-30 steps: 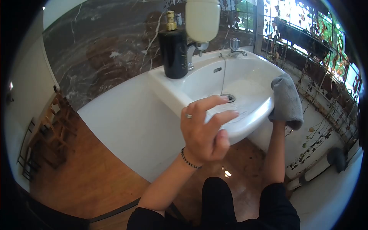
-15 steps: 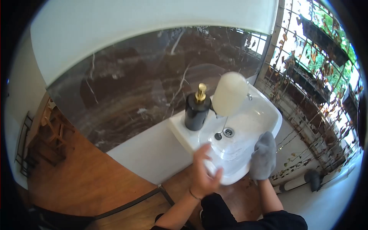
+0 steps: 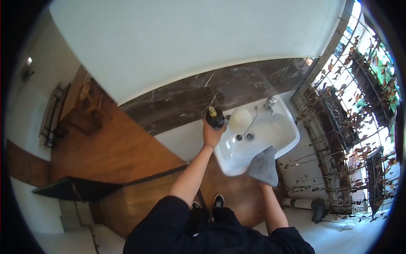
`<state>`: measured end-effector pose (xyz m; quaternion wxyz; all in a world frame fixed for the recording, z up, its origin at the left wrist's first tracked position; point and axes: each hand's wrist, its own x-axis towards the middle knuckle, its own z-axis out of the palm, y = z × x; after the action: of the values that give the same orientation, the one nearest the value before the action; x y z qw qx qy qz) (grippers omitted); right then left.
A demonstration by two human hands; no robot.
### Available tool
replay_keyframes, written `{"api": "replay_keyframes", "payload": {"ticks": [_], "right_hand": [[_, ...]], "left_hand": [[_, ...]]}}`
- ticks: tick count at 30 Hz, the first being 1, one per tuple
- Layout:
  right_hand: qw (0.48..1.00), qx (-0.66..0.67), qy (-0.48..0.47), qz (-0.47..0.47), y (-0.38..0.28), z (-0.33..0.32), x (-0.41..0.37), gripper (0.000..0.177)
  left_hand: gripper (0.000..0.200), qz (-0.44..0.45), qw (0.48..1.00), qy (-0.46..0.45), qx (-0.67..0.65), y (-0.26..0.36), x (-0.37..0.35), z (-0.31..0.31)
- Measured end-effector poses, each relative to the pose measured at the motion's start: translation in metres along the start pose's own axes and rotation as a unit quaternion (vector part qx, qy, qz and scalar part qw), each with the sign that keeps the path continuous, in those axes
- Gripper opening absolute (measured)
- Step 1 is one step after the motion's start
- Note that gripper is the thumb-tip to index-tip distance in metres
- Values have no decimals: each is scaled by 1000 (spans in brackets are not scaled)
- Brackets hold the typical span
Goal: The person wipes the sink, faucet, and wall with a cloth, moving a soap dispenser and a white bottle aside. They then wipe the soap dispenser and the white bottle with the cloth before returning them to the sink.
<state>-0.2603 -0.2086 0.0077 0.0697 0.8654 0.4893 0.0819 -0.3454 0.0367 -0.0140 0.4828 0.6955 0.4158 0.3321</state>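
Note:
My left hand (image 3: 212, 134) is wrapped around a black soap dispenser (image 3: 215, 122) with a gold pump, at the left end of the white sink (image 3: 274, 132). Whether the bottle's base still rests on the sink's corner is hidden. A grey cloth (image 3: 263, 166) covers my right hand, and its fingers are out of sight beneath it. That hand is at the sink's front right rim. Beside the dispenser, toward the back of the basin, stands a rounded cream-coloured object (image 3: 241, 120). The drain (image 3: 250, 136) and a dark plug (image 3: 239, 137) show in the basin.
A chrome tap (image 3: 270, 105) rises at the back right of the sink. Behind runs a dark marble panel (image 3: 182, 101). Dry vines on a window grille (image 3: 330, 122) line the right side. Wooden furniture (image 3: 80, 108) stands far left, and a dark flat panel (image 3: 78, 189) lower left.
My left hand has moved from the sink's front edge to the soap dispenser and closed around it. The cloth-covered right hand remains near the front rim. The view now takes in more floor.

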Motion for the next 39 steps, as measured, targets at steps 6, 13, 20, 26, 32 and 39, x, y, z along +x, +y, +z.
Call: {"api": "replay_keyframes", "payload": {"ticks": [6, 13, 20, 26, 32, 39], "right_hand": [[991, 126, -2, 34, -29, 50, -46, 27], [873, 445, 87, -178, -86, -83, -53, 44], [821, 513, 43, -245, -121, -156, -34, 50], [862, 454, 6, -224, -127, -144, -41, 49], [668, 633, -101, -377, -100, -119, -43, 63], [743, 494, -32, -451, -82, -140, -35, 64]], "left_hand": [[77, 105, 986, -35, -126, 6, -68, -66], [85, 43, 974, -166, -147, 18, -195, -123], [79, -67, 968, -45, -239, 26, -237, -145], [102, 54, 972, -183, -139, 42, -234, -178], [91, -24, 892, -448, -46, 92, -237, -226], [62, -133, 668, -731, 40, 84, -204, -211]]}}
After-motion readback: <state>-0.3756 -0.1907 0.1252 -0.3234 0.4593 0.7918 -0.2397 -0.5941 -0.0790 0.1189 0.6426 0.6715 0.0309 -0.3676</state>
